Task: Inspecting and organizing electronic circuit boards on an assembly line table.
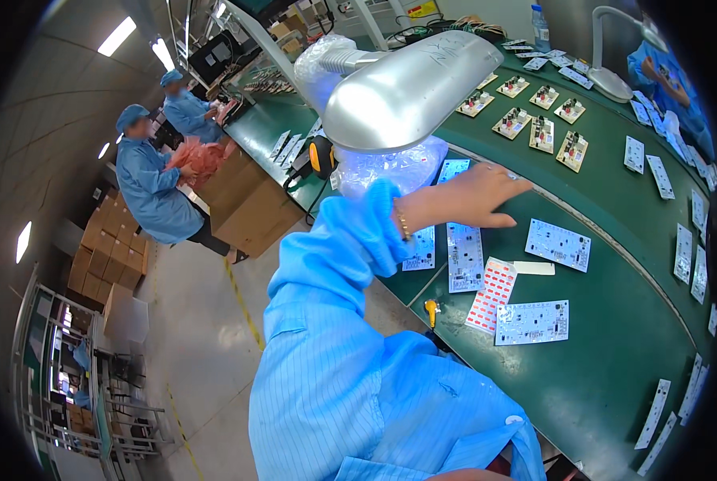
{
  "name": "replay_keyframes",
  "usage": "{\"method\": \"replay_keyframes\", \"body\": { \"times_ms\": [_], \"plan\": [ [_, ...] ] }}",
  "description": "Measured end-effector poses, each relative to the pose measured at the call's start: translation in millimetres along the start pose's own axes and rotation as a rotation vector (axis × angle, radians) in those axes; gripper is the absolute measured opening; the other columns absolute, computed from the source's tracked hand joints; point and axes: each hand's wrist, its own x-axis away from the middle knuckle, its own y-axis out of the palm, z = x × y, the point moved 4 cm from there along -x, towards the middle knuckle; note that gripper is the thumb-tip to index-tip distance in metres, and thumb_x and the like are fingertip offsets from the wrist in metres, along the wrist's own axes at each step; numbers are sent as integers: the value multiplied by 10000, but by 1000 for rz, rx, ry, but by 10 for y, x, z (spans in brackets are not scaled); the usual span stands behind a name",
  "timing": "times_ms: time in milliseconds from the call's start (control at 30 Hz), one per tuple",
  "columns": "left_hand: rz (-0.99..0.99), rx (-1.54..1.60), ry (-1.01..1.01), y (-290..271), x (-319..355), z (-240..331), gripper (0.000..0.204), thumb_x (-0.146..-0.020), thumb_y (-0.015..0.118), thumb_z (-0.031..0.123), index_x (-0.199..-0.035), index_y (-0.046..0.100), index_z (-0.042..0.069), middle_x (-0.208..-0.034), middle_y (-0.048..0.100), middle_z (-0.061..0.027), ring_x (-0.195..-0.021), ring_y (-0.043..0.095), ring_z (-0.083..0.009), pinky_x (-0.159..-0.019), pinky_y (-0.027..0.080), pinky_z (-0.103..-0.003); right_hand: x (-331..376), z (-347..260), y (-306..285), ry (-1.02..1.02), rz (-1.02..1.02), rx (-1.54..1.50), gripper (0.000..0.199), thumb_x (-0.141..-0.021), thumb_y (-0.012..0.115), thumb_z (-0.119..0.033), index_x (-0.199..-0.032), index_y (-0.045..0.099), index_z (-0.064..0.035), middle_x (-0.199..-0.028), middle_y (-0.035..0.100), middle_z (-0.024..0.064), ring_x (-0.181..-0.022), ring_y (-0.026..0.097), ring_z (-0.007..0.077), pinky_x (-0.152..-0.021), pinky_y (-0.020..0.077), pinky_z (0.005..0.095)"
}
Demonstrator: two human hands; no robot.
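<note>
My left hand (487,196) reaches over the green workbench (599,337), fingers stretched toward the right and thumb apart, holding nothing that I can see. A ring and a bead bracelet show on it. Partly under the hand and wrist lie white circuit boards, one long board (465,260) below the wrist and another board (453,168) above it. To the right is a tilted circuit board (558,244). Nearer me, another board (532,322) overlaps a sheet of red stickers (492,293), beside a small pale strip (534,268). My right hand is out of view.
A silver lamp head (414,92) hangs above the bench, beside bubble wrap (390,168) and a yellow-black scanner (322,157). A curved belt (607,188) carries several boards with components. A co-worker (667,80) sits across; two more stand left near a cardboard box (250,196).
</note>
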Motion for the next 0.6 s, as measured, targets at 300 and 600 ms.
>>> {"method": "replay_keyframes", "body": {
  "times_ms": [300,600],
  "plan": [
    [302,120,-477,-132,945,-613,365,-713,566,162,-1047,479,44,-877,547,-98,-867,491,-266,-773,381,-362,-193,-435,-131,-77,-83,-96,420,-756,490,-318,-1011,508,15,-984,529,177,-912,514,270,-761,410,340],
    [481,35,-402,-9,981,-745,251,-718,545,92,-963,518,46,-838,553,-114,-813,522,-265,-716,418,-331,-252,-884,-527,-130,-115,-145,431,-756,484,-316,-1036,495,11,-997,524,167,-918,513,253,-764,409,331]
  ]
}}
